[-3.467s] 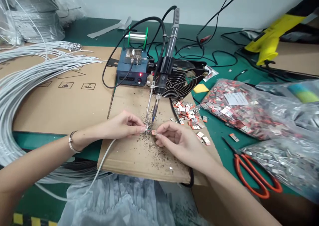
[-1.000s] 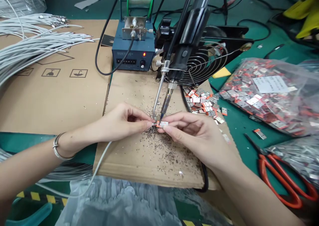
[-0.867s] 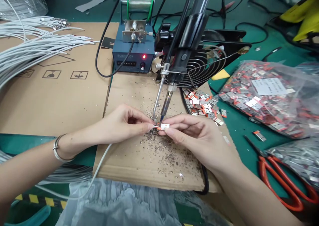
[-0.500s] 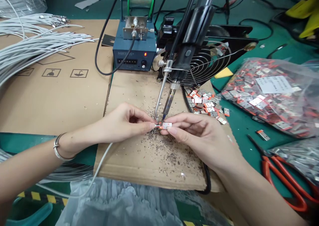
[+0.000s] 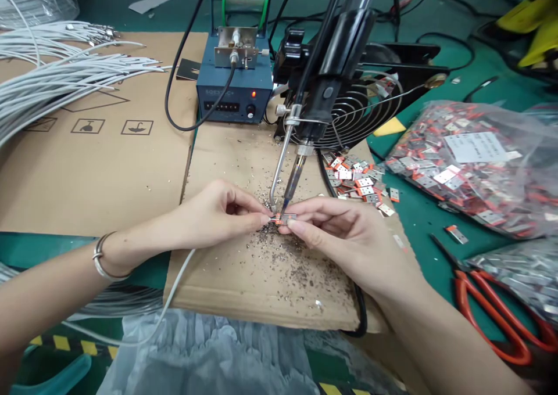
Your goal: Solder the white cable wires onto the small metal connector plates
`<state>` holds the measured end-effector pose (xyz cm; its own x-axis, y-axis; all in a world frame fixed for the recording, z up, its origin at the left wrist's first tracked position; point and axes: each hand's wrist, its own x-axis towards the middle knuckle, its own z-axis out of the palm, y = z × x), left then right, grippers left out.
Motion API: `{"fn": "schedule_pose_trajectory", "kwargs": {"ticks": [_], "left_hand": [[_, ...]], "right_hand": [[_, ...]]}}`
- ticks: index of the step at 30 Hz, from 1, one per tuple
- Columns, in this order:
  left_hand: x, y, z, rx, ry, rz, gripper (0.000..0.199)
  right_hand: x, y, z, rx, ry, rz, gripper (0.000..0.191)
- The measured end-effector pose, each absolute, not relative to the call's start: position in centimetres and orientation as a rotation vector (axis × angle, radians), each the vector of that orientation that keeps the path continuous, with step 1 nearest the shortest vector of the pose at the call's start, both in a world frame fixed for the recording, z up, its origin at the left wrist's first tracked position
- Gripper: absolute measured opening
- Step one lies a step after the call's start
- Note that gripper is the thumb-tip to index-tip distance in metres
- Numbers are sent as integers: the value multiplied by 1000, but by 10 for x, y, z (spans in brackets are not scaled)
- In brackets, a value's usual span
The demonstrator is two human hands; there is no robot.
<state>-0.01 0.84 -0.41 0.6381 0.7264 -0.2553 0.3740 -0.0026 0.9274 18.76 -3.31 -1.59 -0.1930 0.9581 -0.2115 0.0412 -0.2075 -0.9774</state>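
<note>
My left hand (image 5: 222, 218) pinches the end of a white cable (image 5: 178, 284), which hangs down from it toward the lower left. Between the fingertips of my right hand (image 5: 335, 226) is a small metal USB connector (image 5: 288, 218) with an orange part at its left end. Cable end and connector meet beneath the tip of a soldering iron (image 5: 293, 186) on a stand. Beside the iron, a curved metal feed tube (image 5: 279, 171) ends just above the connector. My fingers hide part of the joint.
A blue solder feeder (image 5: 235, 93) and a black fan (image 5: 370, 110) stand behind. Loose connectors (image 5: 364, 183), a filled bag (image 5: 471, 168) and red-handled scissors (image 5: 492, 308) lie right. White cables (image 5: 78, 87) lie on cardboard (image 5: 143, 180) at left.
The connector has tilted in my right fingers, its flat face showing less, and has shifted slightly left. The iron tip now sits at its orange end. My left hand has hardly moved.
</note>
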Motion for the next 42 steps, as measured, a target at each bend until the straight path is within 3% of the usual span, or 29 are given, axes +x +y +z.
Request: {"fn": "schedule_pose_trajectory", "kwargs": {"ticks": [42], "left_hand": [[1,6,-4,1629,987,355,21]], "right_hand": [[187,-33,-11,-1354,-1242,1524,9]]}}
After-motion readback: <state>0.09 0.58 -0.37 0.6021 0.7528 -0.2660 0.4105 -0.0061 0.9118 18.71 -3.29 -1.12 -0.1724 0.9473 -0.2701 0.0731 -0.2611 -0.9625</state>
